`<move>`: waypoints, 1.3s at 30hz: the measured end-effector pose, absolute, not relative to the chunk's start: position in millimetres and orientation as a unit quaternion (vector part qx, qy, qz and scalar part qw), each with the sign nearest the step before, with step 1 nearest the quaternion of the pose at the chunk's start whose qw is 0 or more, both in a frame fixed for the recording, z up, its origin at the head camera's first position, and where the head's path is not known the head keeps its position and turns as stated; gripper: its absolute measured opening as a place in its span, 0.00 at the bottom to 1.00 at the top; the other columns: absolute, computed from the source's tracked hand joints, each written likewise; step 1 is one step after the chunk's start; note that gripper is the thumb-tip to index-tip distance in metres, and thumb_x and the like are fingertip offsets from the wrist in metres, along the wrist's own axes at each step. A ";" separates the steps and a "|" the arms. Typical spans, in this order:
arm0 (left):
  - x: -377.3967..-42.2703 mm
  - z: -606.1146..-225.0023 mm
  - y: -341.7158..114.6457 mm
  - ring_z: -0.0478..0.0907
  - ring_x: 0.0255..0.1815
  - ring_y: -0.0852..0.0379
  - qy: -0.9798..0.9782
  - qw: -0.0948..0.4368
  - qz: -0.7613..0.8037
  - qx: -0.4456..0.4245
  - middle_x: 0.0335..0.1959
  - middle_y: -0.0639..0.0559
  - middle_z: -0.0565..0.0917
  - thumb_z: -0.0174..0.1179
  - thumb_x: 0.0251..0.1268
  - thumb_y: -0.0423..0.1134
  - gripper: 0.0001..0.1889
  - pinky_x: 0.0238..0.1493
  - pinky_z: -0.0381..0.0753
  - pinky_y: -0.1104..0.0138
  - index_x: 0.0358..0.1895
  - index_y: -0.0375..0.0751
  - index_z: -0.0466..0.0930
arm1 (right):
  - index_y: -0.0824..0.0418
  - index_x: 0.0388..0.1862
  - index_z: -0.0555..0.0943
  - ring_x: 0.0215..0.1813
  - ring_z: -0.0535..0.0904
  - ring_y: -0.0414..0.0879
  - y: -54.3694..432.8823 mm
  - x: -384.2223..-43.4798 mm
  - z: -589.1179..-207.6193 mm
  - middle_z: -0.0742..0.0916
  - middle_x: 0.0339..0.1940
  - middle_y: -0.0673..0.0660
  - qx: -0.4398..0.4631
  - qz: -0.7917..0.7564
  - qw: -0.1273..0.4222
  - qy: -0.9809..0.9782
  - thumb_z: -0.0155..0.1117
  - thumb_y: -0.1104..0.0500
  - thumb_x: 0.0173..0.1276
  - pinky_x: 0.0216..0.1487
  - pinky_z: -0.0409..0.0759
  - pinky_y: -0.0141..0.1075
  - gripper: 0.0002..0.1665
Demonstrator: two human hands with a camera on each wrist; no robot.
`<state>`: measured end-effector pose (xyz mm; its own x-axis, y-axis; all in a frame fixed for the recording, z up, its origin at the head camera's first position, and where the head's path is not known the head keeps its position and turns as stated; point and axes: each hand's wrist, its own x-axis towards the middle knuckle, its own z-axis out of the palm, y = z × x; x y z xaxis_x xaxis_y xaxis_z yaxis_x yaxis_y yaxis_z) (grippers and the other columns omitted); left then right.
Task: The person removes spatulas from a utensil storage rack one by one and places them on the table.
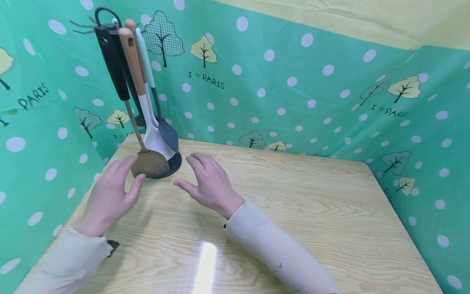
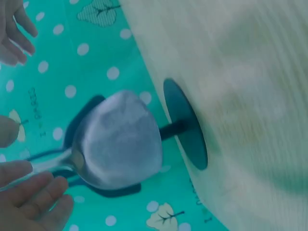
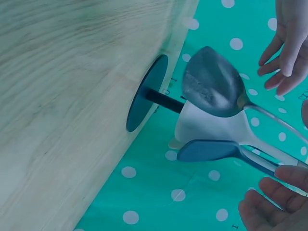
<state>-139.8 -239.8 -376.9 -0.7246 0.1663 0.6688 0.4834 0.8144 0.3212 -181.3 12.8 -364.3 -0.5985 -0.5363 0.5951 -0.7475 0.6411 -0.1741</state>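
A black utensil stand with a round base [image 1: 177, 162] stands at the table's back left. From it hang a metal spatula [image 1: 149, 164] with a black handle, a white spatula [image 1: 156, 141] with a wooden handle, and a dark grey spatula [image 1: 169, 134] with a pale mint handle. My left hand [image 1: 114, 192] is held at the stand's left, fingers extended, near the metal spatula. On the other side my right hand [image 1: 213, 181] hovers, thumb and fingers apart, close to the grey spatula [image 3: 209, 150]. Both hands hold nothing. Another wooden handle shows partly behind the front one.
The wood-grain table [image 1: 293, 204] spreads to the right of the stand. Green dotted cloth [image 1: 279, 94] hangs behind it and along both sides. Thin hooks [image 1: 81, 27] jut out from the stand's top left. A light reflection lies near the table's front.
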 end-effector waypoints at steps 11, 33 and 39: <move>-162.9 -371.1 -254.3 0.72 0.55 0.37 -0.891 0.330 -0.262 -0.170 0.54 0.35 0.77 0.60 0.62 0.33 0.21 0.52 0.71 0.45 0.58 0.30 0.74 | 0.63 0.59 0.75 0.53 0.77 0.45 -13.9 -191.3 -352.9 0.81 0.51 0.55 0.378 0.225 0.259 -0.860 0.61 0.38 0.64 0.53 0.76 0.33 0.35; -212.6 -349.6 -271.3 0.78 0.50 0.37 -0.893 0.250 -0.367 -0.069 0.52 0.34 0.79 0.53 0.71 0.39 0.19 0.50 0.75 0.47 0.59 0.31 0.75 | 0.62 0.57 0.75 0.52 0.76 0.39 -62.1 -211.3 -350.8 0.81 0.51 0.52 0.354 0.331 0.200 -0.851 0.60 0.46 0.69 0.51 0.73 0.23 0.25; -226.1 -339.5 -267.9 0.79 0.50 0.43 -0.891 0.238 -0.386 -0.042 0.50 0.40 0.82 0.53 0.71 0.41 0.18 0.48 0.79 0.67 0.60 0.38 0.76 | 0.63 0.53 0.77 0.48 0.76 0.41 -78.1 -213.0 -346.0 0.81 0.46 0.55 0.347 0.385 0.198 -0.832 0.62 0.52 0.69 0.49 0.71 0.20 0.19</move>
